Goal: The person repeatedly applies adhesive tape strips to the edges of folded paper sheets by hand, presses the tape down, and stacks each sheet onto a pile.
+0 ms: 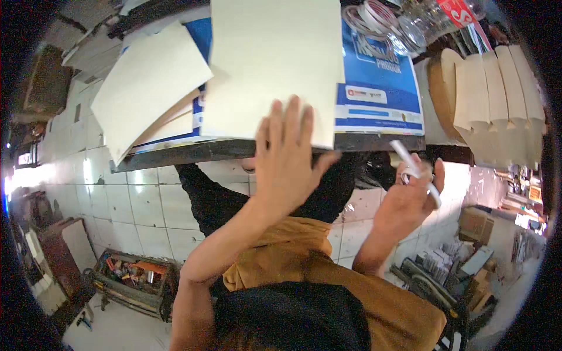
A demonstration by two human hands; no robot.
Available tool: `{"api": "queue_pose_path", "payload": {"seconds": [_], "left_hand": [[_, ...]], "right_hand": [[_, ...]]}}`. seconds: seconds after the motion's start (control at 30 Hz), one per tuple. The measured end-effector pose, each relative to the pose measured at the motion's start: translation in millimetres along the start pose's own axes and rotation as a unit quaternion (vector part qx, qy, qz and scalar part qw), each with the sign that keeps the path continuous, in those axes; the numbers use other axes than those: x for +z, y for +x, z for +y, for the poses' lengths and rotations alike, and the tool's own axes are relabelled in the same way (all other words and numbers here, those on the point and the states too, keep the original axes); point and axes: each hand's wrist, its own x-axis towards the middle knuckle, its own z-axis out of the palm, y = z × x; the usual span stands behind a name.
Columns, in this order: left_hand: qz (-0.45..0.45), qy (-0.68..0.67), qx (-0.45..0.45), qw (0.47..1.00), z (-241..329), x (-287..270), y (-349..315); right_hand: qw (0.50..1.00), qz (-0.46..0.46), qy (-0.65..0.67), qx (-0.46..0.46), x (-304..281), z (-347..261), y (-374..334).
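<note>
Head view looks down on a workbench edge (175, 157) running just below the left hand (290, 158). A blue printed poster (380, 88) covers the bench beyond the right hand (410, 202), and a stack of folded tan cardboard pieces (497, 99) sits further out on that side. Loose cream sheets (146, 88) fan out well to the left of the left hand. Below the bench, a box of tools (134, 275) rests on the tiled floor. The person's mustard shirt and dark hair block the lower middle. Clutter at the top right is blurred. The cream sheet (275, 64) lies under the left hand, which presses flat on its near edge, fingers spread. The right hand grips white-handled scissors (415, 172), just off the bench edge, apart from the sheet.
</note>
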Motion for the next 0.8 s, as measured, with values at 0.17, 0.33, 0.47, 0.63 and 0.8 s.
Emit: {"api": "queue_pose_path", "payload": {"seconds": [0.17, 0.33, 0.47, 0.63, 0.8], "left_hand": [[0.052, -0.171, 0.108, 0.978, -19.9, -20.3, -11.2], [0.412, -0.231, 0.019, 0.881, -37.4, -130.8, 19.9], [0.428, -0.053, 0.108, 0.895, -103.0, -140.0, 36.7], [0.129, 0.144, -0.074, 0.978, -161.0, -86.0, 21.6], [0.17, -0.131, 0.086, 0.973, -89.8, -93.9, 44.9]], "right_hand": [[0.916, -0.083, 0.297, 0.258, -35.4, 10.7, 20.1], [0.915, -0.04, 0.297, 0.269, -43.6, 18.9, 12.0], [0.911, -0.031, 0.312, 0.267, -45.9, 29.5, 13.2], [0.917, -0.047, 0.287, 0.274, -47.3, 33.5, 15.5], [0.912, -0.081, 0.298, 0.268, -26.4, 20.7, 23.0]]}}
